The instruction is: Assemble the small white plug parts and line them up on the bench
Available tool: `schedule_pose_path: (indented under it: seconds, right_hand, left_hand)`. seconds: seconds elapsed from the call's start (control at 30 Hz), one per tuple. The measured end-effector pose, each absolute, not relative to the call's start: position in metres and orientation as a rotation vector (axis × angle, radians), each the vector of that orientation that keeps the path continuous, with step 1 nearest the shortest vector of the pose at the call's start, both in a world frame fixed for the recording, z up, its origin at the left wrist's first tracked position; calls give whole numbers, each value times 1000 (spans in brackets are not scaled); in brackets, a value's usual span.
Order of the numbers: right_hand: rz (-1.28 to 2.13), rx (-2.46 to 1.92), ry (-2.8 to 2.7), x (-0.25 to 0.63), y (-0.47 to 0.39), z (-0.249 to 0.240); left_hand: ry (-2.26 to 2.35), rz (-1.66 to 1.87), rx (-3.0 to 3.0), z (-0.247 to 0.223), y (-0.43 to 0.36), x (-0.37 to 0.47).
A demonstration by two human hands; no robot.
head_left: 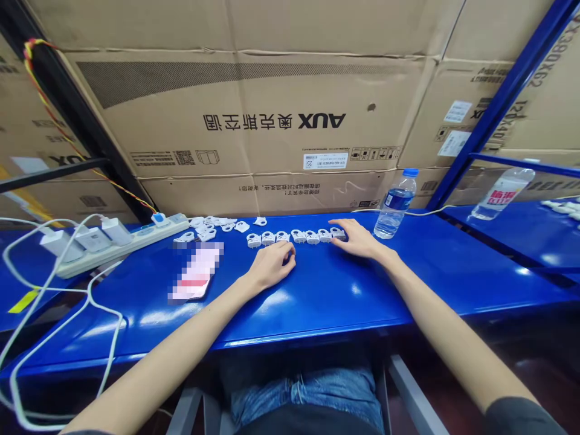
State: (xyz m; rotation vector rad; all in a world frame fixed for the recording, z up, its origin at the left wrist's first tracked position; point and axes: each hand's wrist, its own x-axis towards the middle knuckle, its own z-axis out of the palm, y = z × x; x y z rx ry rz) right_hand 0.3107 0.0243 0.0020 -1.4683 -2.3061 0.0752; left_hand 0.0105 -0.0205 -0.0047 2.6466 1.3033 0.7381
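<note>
Several small white plastic pieces, each with a ring-shaped top, form a row on the blue table (pixel 317 302). My right hand (pixel 357 240) is at the right end of this row, with thumb and forefinger around the last ring piece (pixel 338 233). Near the middle, my left hand (pixel 273 264) is curled closed just in front of another ring piece (pixel 282 236). Its fingertips are partly hidden, so whether they hold anything does not show. At the left end stands a ring piece (pixel 254 240) that neither hand touches.
More loose white pieces (pixel 212 225) lie in a heap at the back left, near a phone (pixel 197 272). A power strip (pixel 131 241) with chargers and looping white cables (pixel 90 296) occupies the left. A water bottle (pixel 395 205) stands right of my right hand. Cardboard boxes (pixel 254 90) rise behind.
</note>
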Motion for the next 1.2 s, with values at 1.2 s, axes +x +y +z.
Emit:
schedule_pose_path:
  seconds: [1.2]
  right_hand:
    - [-68,-846,-2381,235,-13,-1]
  left_hand:
    - [1299,1078,2405,-6,-16,13]
